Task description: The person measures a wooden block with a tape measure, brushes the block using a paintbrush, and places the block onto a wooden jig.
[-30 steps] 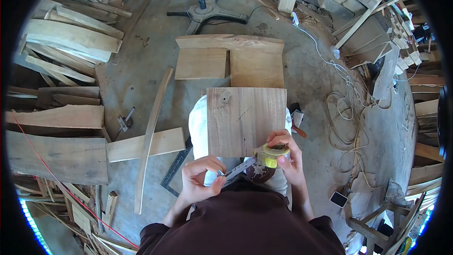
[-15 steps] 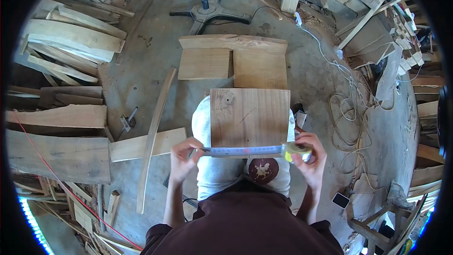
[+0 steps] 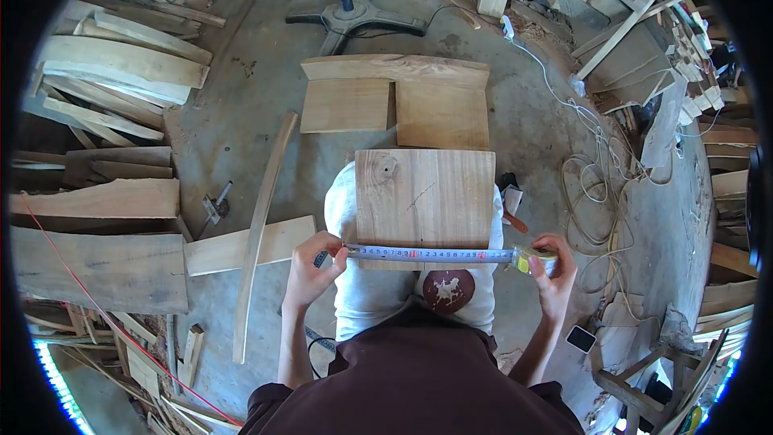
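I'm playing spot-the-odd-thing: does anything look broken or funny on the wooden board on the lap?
Yes: the board has a dark slanting mark near its middle, cutting across the straight grain. It might be a crack or scratch; I can't tell which.

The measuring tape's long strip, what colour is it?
The tape strip is bluish white with dark numbers and reddish marks, clearest in the head view.

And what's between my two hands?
The head view shows the tape measure's blade stretched between your left hand and right hand, across the near end of the wooden board.
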`<act>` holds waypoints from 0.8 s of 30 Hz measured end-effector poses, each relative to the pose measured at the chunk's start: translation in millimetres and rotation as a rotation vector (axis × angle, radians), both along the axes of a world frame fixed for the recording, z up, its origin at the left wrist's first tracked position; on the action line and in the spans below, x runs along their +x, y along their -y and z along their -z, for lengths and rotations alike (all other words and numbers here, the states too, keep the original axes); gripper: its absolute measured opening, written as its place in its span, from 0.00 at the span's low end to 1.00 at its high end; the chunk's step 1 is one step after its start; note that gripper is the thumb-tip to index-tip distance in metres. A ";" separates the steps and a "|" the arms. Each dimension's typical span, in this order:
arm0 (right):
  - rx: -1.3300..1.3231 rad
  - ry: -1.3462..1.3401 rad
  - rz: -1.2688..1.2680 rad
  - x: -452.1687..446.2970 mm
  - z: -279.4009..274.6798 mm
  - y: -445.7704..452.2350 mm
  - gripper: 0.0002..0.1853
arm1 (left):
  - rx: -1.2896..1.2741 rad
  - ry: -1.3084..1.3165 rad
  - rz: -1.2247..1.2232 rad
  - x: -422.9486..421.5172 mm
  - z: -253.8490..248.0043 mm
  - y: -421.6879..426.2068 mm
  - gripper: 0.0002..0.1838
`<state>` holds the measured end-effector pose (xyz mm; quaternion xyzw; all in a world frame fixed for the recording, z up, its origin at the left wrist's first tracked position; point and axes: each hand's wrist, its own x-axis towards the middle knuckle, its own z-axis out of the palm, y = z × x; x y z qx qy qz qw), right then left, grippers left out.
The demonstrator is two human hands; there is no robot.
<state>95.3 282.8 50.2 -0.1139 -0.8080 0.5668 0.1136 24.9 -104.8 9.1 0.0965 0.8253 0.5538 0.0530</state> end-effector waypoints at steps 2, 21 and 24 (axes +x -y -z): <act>0.029 -0.022 -0.016 -4.9 -0.6 2.5 0.20 | -0.050 -0.008 0.000 0.0 -3.0 -1.7 0.08; 0.091 -0.062 -0.013 -22.5 10.0 37.8 0.18 | 0.035 0.194 -0.139 10.0 -19.0 -23.6 0.09; 0.129 -0.094 -0.013 -22.0 10.0 39.7 0.17 | 0.076 0.232 -0.156 9.0 -19.9 -22.4 0.09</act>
